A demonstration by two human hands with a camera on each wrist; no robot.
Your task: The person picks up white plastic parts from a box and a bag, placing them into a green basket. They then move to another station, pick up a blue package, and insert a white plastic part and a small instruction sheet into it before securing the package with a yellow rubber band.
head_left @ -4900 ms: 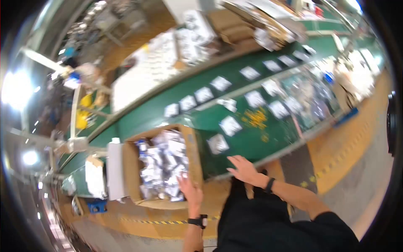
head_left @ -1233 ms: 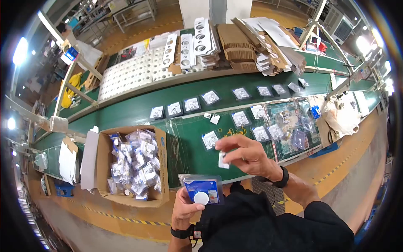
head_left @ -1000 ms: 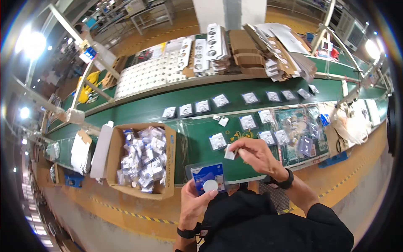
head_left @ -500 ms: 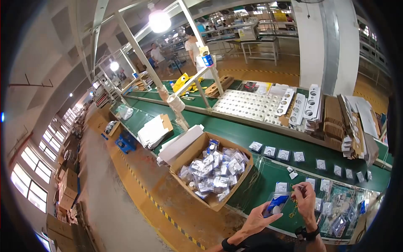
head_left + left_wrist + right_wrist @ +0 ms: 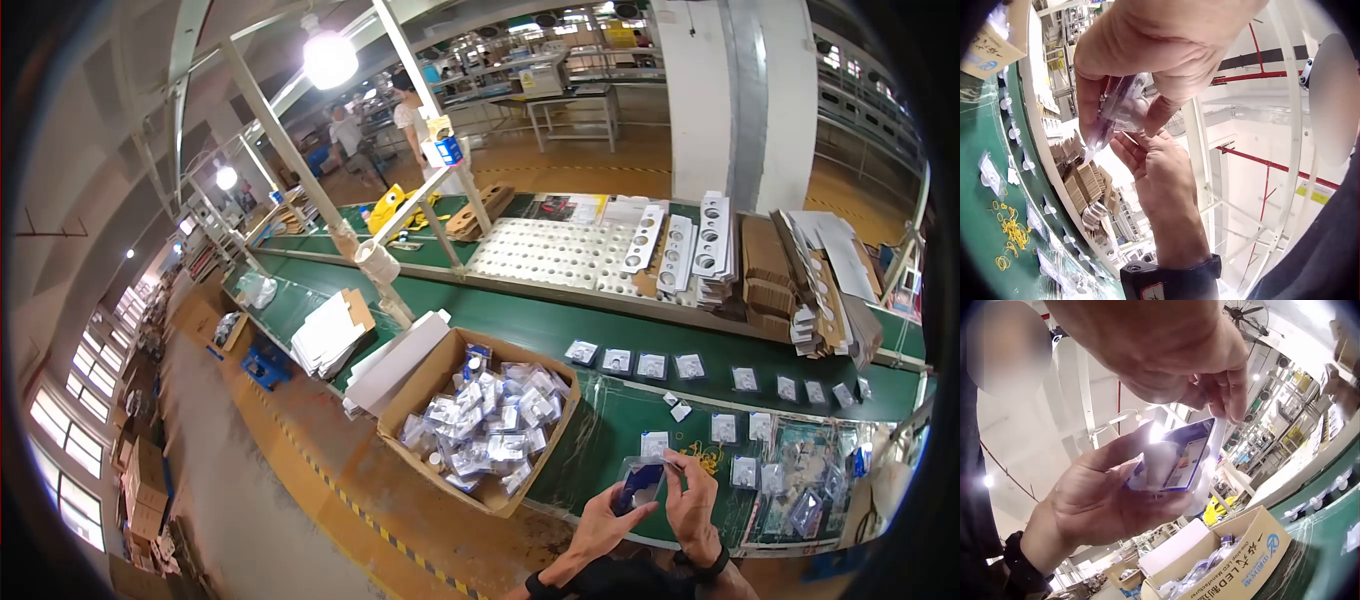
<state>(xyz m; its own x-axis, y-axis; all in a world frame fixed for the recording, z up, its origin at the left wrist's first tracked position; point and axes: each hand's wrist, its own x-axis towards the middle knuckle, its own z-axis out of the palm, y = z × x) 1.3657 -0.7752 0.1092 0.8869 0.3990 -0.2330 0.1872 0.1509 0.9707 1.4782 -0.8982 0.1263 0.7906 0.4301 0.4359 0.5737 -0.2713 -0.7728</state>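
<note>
My left hand (image 5: 603, 525) grips a clear plastic blister pack (image 5: 642, 483) with a blue card inside, thumb across one face. The pack is tilted above the front edge of the green bench. At its upper edge, the fingers of my right hand (image 5: 695, 505) are bent together and pinch the corner. The right wrist view shows the blue card and a printed panel on the pack (image 5: 1188, 459), with glare over its round part. In the left wrist view, my left hand (image 5: 1160, 50) covers much of the pack.
A cardboard box (image 5: 1266, 550) full of similar packs stands left of my hands. Yellow rubber bands (image 5: 1016, 234) lie on the green bench (image 5: 610, 410). Several packs are laid out along it. White cut-out cards (image 5: 712, 240) and cardboard are stacked on the far ledge.
My right hand, which held a small white piece apart from the pack, has come to the pack's upper edge; that piece is now hidden. The head view has swung left.
</note>
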